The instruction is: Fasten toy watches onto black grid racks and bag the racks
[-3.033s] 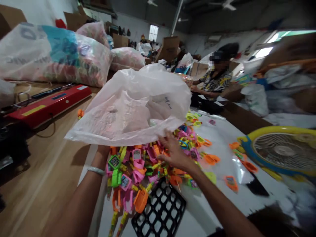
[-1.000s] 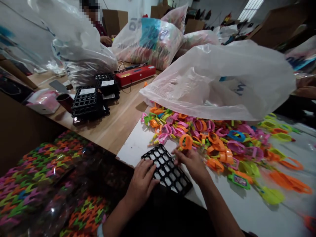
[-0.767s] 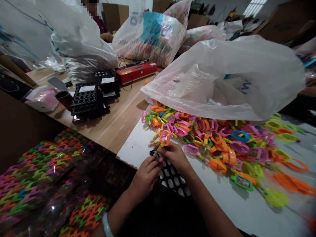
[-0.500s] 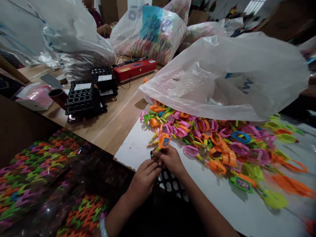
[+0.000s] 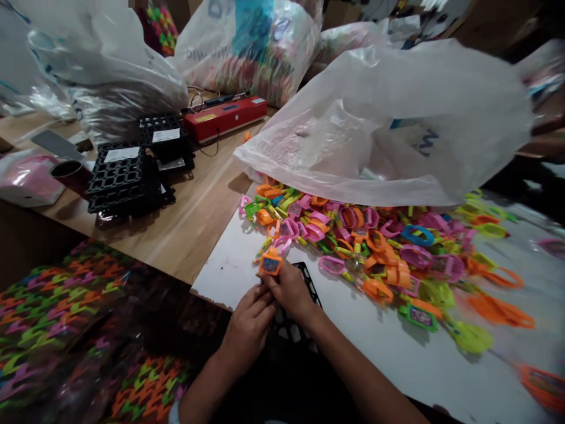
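My right hand pinches a small orange plastic toy with a printed face and holds it above the near left corner of a black grid tray. The fingers of my left hand close on the tray's near edge right beside it, touching my right hand. The tray lies on a white board, mostly hidden under both hands. Behind it spreads a heap of orange, pink and green plastic toys, partly under a big pale plastic bag.
Stacked black grid trays and a red sealing device sit on the wooden table to the left. Filled plastic bags stand behind. A bag of colourful zigzag pieces lies at the near left.
Three seconds ago I held up the pale bag. Since one second ago my right hand picked an orange toy from the heap and brought it over the tray; my left hand joined it.
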`<state>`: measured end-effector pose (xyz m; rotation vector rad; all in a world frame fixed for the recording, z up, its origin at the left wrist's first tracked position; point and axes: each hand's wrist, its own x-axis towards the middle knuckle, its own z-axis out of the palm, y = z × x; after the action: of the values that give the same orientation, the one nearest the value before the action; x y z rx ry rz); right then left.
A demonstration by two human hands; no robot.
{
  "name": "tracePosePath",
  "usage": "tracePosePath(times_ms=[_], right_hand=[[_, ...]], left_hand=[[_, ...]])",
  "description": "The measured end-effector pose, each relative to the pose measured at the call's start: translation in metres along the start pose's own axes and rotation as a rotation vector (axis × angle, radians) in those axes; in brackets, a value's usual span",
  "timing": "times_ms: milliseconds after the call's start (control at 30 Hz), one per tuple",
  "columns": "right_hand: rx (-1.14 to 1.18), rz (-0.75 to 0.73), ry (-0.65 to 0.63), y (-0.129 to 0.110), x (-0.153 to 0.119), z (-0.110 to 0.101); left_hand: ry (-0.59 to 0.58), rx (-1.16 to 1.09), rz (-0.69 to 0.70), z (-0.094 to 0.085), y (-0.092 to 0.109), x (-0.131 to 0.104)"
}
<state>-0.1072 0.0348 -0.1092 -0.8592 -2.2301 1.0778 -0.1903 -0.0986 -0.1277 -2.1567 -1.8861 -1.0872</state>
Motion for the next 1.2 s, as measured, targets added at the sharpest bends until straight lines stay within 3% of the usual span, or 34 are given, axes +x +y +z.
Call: tracePosePath(times_ms=[67, 133, 233, 267, 333, 400, 500, 567, 667, 767, 900, 1067, 1133, 1200], right_hand=[[0.014, -0.017, -0.032, -0.001, -0.003, -0.010], [-0.040, -0.021, 0.033, 0.002, -0.013, -0.032], [-0.396, 0.073, 0.279, 0.014, -0.037, -0.076], [-0.555, 0.157, 0.308, 0.019, -0.046, -0.091], [-0.786, 0.323, 0.269, 0.031, -0.059, -0.112], [-0.842, 0.387, 0.201, 0.039, -0.064, -0.121], [-0.591, 0.330, 0.228, 0.038, -0.058, -0.114], [-0.224, 0.339, 0.223, 0.029, -0.047, -0.101], [0.389, 0.412, 0.027, 0.008, -0.026, -0.075], [0.695, 0.451, -0.145, -0.005, -0.006, -0.048], [0.580, 0.484, -0.086, 0.001, 0.003, -0.028], [0.160, 0.125, 0.061, 0.012, -0.005, -0.023], [0.121, 0.037, 0.018, 0.011, -0.006, -0.026], [0.164, 0.016, -0.113, 0.010, -0.003, -0.034]], left_hand=[[0.000, 0.009, 0.004, 0.001, -0.001, 0.000], [-0.017, 0.012, -0.002, 0.003, -0.002, -0.001], [-0.035, -0.014, -0.004, 0.003, 0.000, -0.004], [-0.021, -0.039, -0.011, 0.003, 0.002, -0.005], [0.060, -0.100, -0.093, 0.000, 0.005, -0.005], [0.213, -0.141, -0.279, -0.002, 0.006, -0.001], [0.342, -0.134, -0.507, -0.003, -0.002, 0.013], [0.264, -0.113, -0.488, 0.000, -0.011, 0.024], [0.147, -0.065, -0.397, 0.008, -0.023, 0.033], [0.141, -0.036, -0.384, 0.015, -0.027, 0.034], [0.134, -0.025, -0.389, 0.017, -0.026, 0.030], [0.134, -0.021, -0.410, 0.019, -0.025, 0.029], [0.140, -0.025, -0.403, 0.018, -0.025, 0.028], [0.143, -0.027, -0.387, 0.017, -0.025, 0.028]])
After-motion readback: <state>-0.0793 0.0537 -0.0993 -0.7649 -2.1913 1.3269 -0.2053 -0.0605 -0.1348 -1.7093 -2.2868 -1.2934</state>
